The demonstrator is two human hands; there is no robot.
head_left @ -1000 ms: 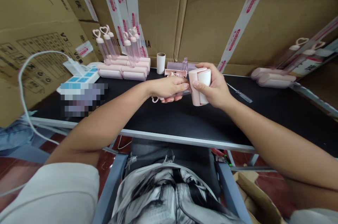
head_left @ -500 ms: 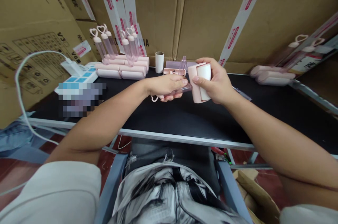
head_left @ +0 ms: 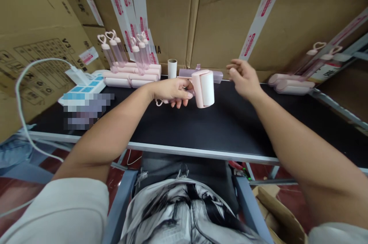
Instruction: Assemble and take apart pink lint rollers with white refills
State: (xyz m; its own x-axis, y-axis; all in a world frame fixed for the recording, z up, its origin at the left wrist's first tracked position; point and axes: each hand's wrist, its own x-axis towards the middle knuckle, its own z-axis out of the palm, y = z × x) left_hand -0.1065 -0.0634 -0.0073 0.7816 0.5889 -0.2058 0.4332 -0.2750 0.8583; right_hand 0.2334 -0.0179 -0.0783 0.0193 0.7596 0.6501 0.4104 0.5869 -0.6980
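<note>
My left hand [head_left: 172, 91] is closed round the handle of a pink lint roller [head_left: 203, 88], which it holds level above the black table [head_left: 218, 125]; the white roll head points right and a heart-shaped loop sticks out left of my fist. My right hand [head_left: 243, 78] hovers to the right of the roller head, apart from it, fingers loosely spread and holding nothing. Behind the roller lie a pale purple tray [head_left: 215, 75] and a small white paper tube [head_left: 172, 68] standing upright.
Several finished pink lint rollers [head_left: 129, 71] stand and lie at the back left, more lint rollers [head_left: 293, 83] at the back right. A white power strip [head_left: 83, 85] with a cable sits at the left. Taped cardboard boxes [head_left: 218, 14] wall in the back.
My right hand has let go of the roller head and moved right and back. My left hand now carries the whole roller alone, shifted slightly left.
</note>
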